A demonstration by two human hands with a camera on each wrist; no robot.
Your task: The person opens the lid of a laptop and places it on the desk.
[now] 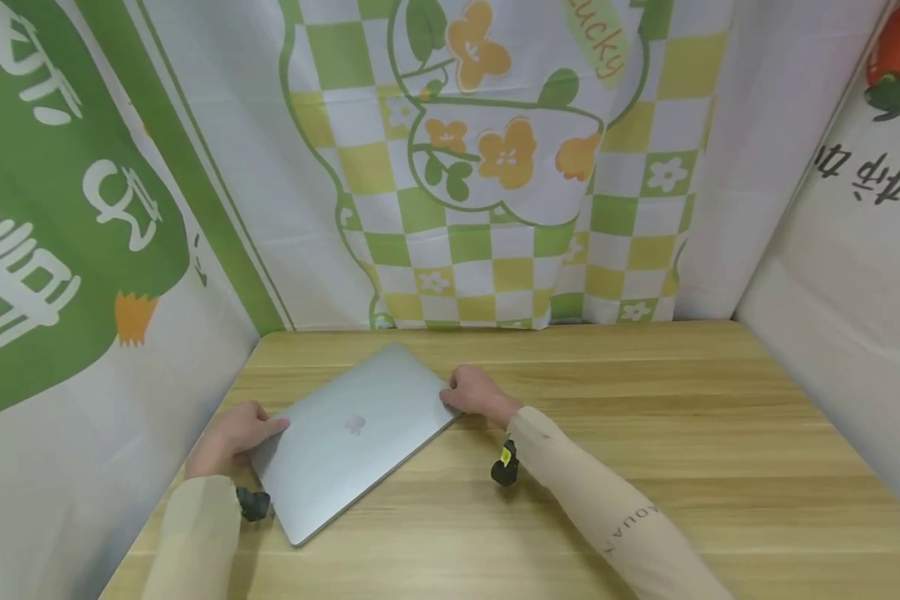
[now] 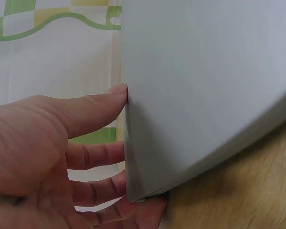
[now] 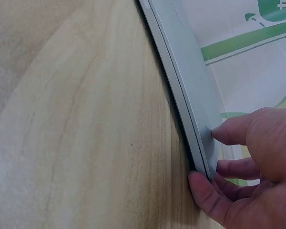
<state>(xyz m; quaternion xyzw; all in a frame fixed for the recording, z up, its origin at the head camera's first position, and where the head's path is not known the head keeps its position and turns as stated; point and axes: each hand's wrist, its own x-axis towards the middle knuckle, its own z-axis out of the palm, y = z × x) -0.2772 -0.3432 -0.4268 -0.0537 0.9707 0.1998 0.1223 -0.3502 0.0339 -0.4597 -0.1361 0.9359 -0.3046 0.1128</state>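
Note:
A closed silver laptop with an apple logo on its lid lies at a slant on the left half of the table. My left hand grips its left end, the thumb at the lid's edge and the other fingers reaching below, as the left wrist view shows on the laptop. At the opposite end, my right hand holds the right corner. In the right wrist view the thumb of that hand presses the lid while a fingertip sits under the laptop's corner.
The wood-grain table extends widely to the right. Printed cloth hangs behind it, a green and yellow checked curtain, with more cloth walls on the left and right. Each sleeve cuff carries a small black wrist device.

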